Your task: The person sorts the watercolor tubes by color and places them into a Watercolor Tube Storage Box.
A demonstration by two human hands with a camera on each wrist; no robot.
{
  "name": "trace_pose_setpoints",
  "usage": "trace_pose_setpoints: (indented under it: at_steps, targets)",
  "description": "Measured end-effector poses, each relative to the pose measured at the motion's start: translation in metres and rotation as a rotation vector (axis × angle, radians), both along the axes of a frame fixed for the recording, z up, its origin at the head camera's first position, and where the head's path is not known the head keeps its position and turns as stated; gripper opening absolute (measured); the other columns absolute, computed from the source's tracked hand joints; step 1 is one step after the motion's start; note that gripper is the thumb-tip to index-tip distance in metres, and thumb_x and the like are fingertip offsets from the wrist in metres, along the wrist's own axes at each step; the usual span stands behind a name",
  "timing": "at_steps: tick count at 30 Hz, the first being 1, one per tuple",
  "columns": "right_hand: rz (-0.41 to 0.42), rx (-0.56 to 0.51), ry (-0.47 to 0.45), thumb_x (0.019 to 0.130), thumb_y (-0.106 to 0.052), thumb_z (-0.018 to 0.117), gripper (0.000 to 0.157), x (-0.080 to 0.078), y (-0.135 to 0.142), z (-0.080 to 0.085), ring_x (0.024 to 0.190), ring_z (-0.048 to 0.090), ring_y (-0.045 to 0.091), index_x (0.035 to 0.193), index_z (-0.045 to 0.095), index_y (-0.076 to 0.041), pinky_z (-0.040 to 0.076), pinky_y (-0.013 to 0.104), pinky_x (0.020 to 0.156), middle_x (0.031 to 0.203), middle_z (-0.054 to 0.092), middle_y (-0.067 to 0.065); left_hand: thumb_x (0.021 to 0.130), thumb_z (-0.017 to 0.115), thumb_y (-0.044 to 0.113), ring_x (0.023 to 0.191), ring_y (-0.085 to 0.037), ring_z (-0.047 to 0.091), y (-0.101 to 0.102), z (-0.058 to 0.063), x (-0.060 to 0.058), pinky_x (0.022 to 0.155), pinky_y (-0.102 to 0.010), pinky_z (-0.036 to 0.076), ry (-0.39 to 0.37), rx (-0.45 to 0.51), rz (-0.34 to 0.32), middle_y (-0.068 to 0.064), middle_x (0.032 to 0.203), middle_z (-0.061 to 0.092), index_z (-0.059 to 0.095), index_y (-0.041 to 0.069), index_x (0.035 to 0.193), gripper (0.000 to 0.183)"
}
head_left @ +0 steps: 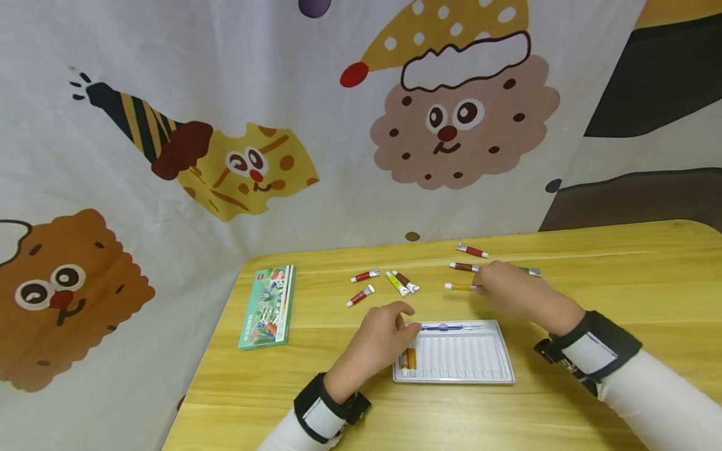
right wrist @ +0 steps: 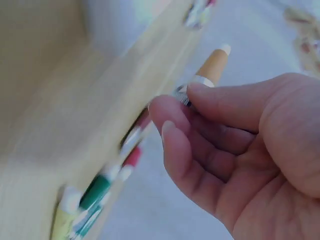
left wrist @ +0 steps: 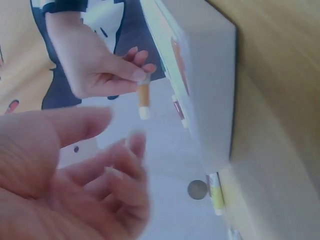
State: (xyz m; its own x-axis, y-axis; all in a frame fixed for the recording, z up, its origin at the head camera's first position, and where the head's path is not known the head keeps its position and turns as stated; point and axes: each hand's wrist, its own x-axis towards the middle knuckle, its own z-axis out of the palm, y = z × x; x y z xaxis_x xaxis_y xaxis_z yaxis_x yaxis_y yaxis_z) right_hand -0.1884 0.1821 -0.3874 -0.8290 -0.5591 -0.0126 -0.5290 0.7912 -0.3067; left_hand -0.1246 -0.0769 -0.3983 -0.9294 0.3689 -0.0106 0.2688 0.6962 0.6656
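Observation:
My right hand (head_left: 507, 291) pinches an ochre paint tube (right wrist: 212, 67) between thumb and index finger, its white cap pointing away from the palm. This tube is held above the table, right of centre. My left hand (head_left: 380, 341) is over the upper left corner of a white plastic tray (head_left: 462, 357). Its thumb and bent fingers are apart, with nothing between them in the left wrist view; whether it touches the tray, I cannot tell. Orange-brown paint tubes (head_left: 411, 359) lie in the tray's left slots. A blue paintbrush (head_left: 445, 327) lies along its far compartment.
Left of centre lie two red tubes (head_left: 361, 295), a yellow tube (head_left: 397, 283) and a brown one (head_left: 406, 282). Near my right hand are a dark red tube (head_left: 472, 250), another brown tube (head_left: 464, 267) and a green tube (head_left: 530, 272). A teal box (head_left: 265, 307) lies far left.

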Motion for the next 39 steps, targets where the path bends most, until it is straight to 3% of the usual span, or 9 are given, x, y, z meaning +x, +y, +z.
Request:
trace_pose_setpoints:
  at_steps: [4, 8, 14, 18, 22, 28, 33, 36, 39]
  targets:
    - [0.081, -0.038, 0.017, 0.086, -0.003, 0.064, 0.01, 0.024, -0.013, 0.009, 0.057, 0.045, 0.009, 0.078, 0.068, -0.009, 0.042, 0.026, 0.052, 0.065, 0.057, -0.003, 0.091, 0.062, 0.029, 0.088, -0.009, 0.054, 0.003, 0.005, 0.005, 0.071, -0.023, 0.05, 0.259, 0.009, -0.051, -0.001, 0.106, 0.061, 0.063, 0.009, 0.118, 0.033]
    - [0.118, -0.041, 0.052, 0.084, -0.003, 0.065, 0.009, 0.045, -0.024, 0.012, 0.055, 0.044, 0.006, 0.078, 0.067, -0.01, 0.042, 0.024, 0.05, 0.064, 0.056, -0.007, 0.091, 0.062, 0.028, 0.108, -0.008, 0.046, 0.007, 0.011, 0.011, 0.089, -0.025, 0.047, 0.395, 0.005, -0.133, -0.001, 0.117, 0.059, 0.064, 0.009, 0.118, 0.033]
    - [0.149, -0.097, 0.07, 0.084, -0.003, 0.065, 0.012, 0.066, -0.029, 0.013, 0.054, 0.042, 0.003, 0.075, 0.065, -0.012, 0.04, 0.022, 0.047, 0.064, 0.054, -0.01, 0.088, 0.067, 0.015, 0.09, -0.003, 0.047, 0.01, 0.015, 0.015, 0.077, -0.013, 0.042, 0.463, -0.05, -0.252, 0.006, 0.094, 0.063, 0.072, 0.009, 0.099, 0.014]
    - [0.145, -0.15, 0.036, 0.085, -0.005, 0.065, 0.012, 0.074, -0.029, 0.012, 0.053, 0.041, 0.002, 0.077, 0.064, -0.014, 0.038, 0.02, 0.046, 0.064, 0.054, -0.011, 0.085, 0.069, 0.015, 0.083, -0.002, 0.045, 0.012, 0.015, 0.017, 0.073, -0.012, 0.041, 0.507, -0.095, -0.31, 0.007, 0.086, 0.062, 0.073, 0.01, 0.092, 0.009]
    - [0.148, -0.23, 0.019, 0.086, -0.007, 0.066, 0.006, 0.081, -0.029, 0.011, 0.058, 0.046, 0.0, 0.087, 0.069, -0.012, 0.043, 0.02, 0.048, 0.074, 0.063, -0.007, 0.087, 0.068, 0.021, 0.08, -0.001, 0.043, 0.014, 0.016, 0.02, 0.07, -0.013, 0.041, 0.55, -0.124, -0.341, 0.008, 0.083, 0.062, 0.073, 0.012, 0.092, 0.011]
    - [0.199, -0.326, 0.135, 0.085, -0.007, 0.066, 0.009, 0.088, -0.031, 0.011, 0.062, 0.049, -0.002, 0.092, 0.07, -0.011, 0.046, 0.018, 0.051, 0.08, 0.064, -0.006, 0.092, 0.06, 0.019, 0.077, -0.003, 0.041, 0.017, 0.019, 0.026, 0.069, -0.017, 0.042, 0.659, -0.192, -0.388, 0.008, 0.081, 0.062, 0.071, 0.013, 0.092, 0.013]
    - [0.206, -0.369, 0.187, 0.086, -0.008, 0.066, 0.009, 0.092, -0.032, 0.015, 0.061, 0.047, -0.002, 0.092, 0.07, -0.014, 0.044, 0.016, 0.05, 0.079, 0.062, -0.01, 0.092, 0.06, 0.018, 0.078, -0.003, 0.042, 0.017, 0.018, 0.028, 0.07, -0.016, 0.041, 0.647, -0.186, -0.395, 0.008, 0.083, 0.062, 0.07, 0.012, 0.094, 0.012]
    - [0.185, -0.386, 0.169, 0.087, -0.01, 0.066, 0.009, 0.092, -0.032, 0.017, 0.063, 0.049, -0.002, 0.094, 0.07, -0.015, 0.045, 0.017, 0.051, 0.081, 0.062, -0.01, 0.091, 0.062, 0.018, 0.076, -0.002, 0.042, 0.017, 0.016, 0.027, 0.067, -0.012, 0.039, 0.575, -0.134, -0.374, 0.009, 0.081, 0.061, 0.07, 0.012, 0.095, 0.011]
    - [0.126, -0.372, 0.157, 0.087, -0.014, 0.066, 0.008, 0.09, -0.026, 0.02, 0.064, 0.05, -0.002, 0.094, 0.069, -0.016, 0.047, 0.019, 0.052, 0.081, 0.063, -0.011, 0.089, 0.064, 0.018, 0.073, -0.002, 0.044, 0.015, 0.014, 0.024, 0.062, -0.009, 0.038, 0.495, -0.065, -0.307, 0.01, 0.078, 0.059, 0.071, 0.012, 0.092, 0.009]
